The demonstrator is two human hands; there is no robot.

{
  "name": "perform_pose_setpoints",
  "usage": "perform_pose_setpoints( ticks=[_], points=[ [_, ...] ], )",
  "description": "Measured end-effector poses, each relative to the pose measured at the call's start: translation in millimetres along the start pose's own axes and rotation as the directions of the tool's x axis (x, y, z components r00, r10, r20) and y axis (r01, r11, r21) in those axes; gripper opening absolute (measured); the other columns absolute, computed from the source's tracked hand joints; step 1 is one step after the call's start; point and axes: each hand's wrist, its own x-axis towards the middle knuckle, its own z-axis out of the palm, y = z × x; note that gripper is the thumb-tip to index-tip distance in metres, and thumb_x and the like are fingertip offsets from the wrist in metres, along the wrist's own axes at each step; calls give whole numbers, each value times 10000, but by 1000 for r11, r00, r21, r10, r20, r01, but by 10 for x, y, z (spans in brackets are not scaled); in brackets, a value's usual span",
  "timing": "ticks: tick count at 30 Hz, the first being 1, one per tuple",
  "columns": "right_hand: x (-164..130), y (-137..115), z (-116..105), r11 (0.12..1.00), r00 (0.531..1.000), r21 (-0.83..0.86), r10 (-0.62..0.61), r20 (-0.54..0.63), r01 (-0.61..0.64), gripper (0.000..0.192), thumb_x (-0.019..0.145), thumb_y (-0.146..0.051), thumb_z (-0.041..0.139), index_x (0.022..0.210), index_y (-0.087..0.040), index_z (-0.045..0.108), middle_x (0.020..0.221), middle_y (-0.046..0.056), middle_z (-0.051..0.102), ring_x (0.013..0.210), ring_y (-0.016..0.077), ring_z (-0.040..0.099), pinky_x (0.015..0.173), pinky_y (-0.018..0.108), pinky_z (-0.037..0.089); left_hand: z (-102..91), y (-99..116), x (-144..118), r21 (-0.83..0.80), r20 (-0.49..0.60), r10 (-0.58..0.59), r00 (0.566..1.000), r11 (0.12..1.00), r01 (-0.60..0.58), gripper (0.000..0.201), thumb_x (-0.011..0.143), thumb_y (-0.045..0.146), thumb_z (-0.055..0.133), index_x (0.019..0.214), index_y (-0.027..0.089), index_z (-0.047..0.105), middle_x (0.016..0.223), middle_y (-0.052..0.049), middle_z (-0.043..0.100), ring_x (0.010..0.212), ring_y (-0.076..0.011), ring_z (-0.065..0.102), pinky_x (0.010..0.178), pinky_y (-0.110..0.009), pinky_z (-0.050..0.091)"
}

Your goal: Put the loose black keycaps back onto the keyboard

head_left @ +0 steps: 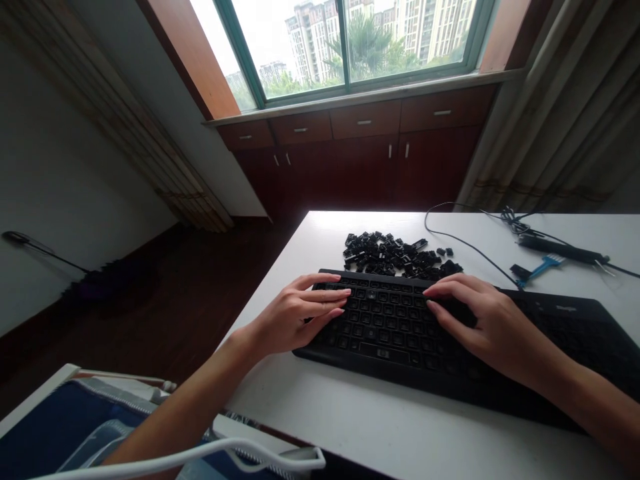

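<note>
A black keyboard (380,370) lies on the white table, most of its key positions showing bare sockets. A wide space bar (384,353) and a keycap (371,333) marked B are in place. My left hand (303,307) rests over the keyboard's left end, fingers stretched out and slightly apart, holding nothing. Over the middle, my right hand (473,310) brings thumb and index fingertips close together in a pinch at the key sockets. Whatever is between those tips, if anything, is too small and dark to make out. Behind the keyboard is a heap of loose black keycaps (385,253).
A blue-handled brush (543,269) lies at the right behind the keyboard, near a black tool-like bar (563,250) and a coiled cable (513,219). At lower left stands a white-framed chair (200,457) with blue fabric. The table's left edge runs beside my left arm.
</note>
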Motion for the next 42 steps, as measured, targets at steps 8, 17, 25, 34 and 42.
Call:
perform_pose_setpoints(
  ticks=[8, 17, 25, 34, 42],
  points=[
    [9, 20, -5, 1000, 1000, 0, -23, 15, 23, 167, 956, -317, 567, 1096, -264, 642, 1109, 56, 678, 1003, 225, 638, 918, 457, 516, -125, 30, 339, -68, -244, -157, 957, 987, 144, 186, 912, 194, 681, 1077, 243, 751, 1058, -28, 753, 1014, -171, 685, 927, -338, 575],
    [28, -27, -26, 999, 999, 17, -47, -8, 47, 151, 949, -242, 547, 1061, -236, 648, 1064, 69, 690, 968, 231, 649, 909, 465, 517, 268, 4, 1271, 85, 35, -340, 940, 938, 336, 226, 883, 347, 684, 1052, 207, 628, 993, -26, 715, 919, -193, 660, 800, -329, 518],
    [28, -27, -30, 999, 999, 17, -41, -1, 41, 157, 946, -240, 545, 1062, -229, 652, 1059, 74, 681, 979, 242, 632, 912, 467, 491, 494, -107, 1496, 157, 110, -422, 900, 901, 404, 283, 762, 353, 779, 924, 211, 596, 849, -24, 683, 737, -205, 612, 628, -296, 414],
    [37, -29, -27, 999, 1000, 29, -22, -1, 22, 152, 945, -233, 549, 1053, -227, 655, 1050, 56, 679, 969, 224, 621, 921, 449, 478, 500, -91, 1452, 35, 73, -442, 894, 897, 441, 161, 765, 222, 757, 845, 208, 618, 833, -1, 704, 802, -196, 650, 714, -306, 449],
    [40, -68, -45, 984, 989, 157, 98, -113, -80, 214, 936, -274, 587, 1144, -246, 627, 990, 34, 679, 916, 195, 638, 864, 384, 516, 509, 109, 1355, -579, 76, -494, 866, 685, 442, 325, 840, 410, 747, 867, 175, 524, 949, -41, 718, 845, -173, 707, 694, -250, 519]
  ],
)
